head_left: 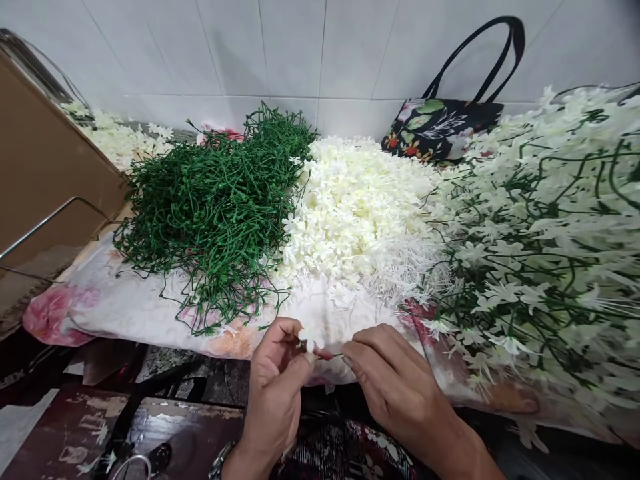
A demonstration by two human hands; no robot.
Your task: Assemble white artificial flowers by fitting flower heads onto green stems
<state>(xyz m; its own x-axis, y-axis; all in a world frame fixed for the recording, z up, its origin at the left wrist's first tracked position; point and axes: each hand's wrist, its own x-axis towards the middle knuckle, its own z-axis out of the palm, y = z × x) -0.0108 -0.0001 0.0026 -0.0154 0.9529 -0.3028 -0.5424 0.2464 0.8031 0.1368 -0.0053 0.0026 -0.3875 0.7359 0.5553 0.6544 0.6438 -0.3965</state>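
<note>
My left hand (277, 383) is closed in a pinch on a small white artificial flower (311, 339). My right hand (395, 383) is closed too, its fingertips pinching a thin green stem (334, 355) whose tip meets the flower. Both hands hover at the near edge of a floral cloth (125, 303). Behind them lies a heap of loose white flowers (357, 207), with a tangle of bare green stems (215, 200) to its left. On the right is a big pile of assembled sprays (545, 247), green stems with white flowers on them.
A black floral tote bag (440, 127) leans on the white tiled wall (300, 53) at the back. A brown cardboard box (45, 160) with a metal rack stands at the left, more white flowers (120, 137) behind it. Dark worn flooring (165, 427) lies below the cloth.
</note>
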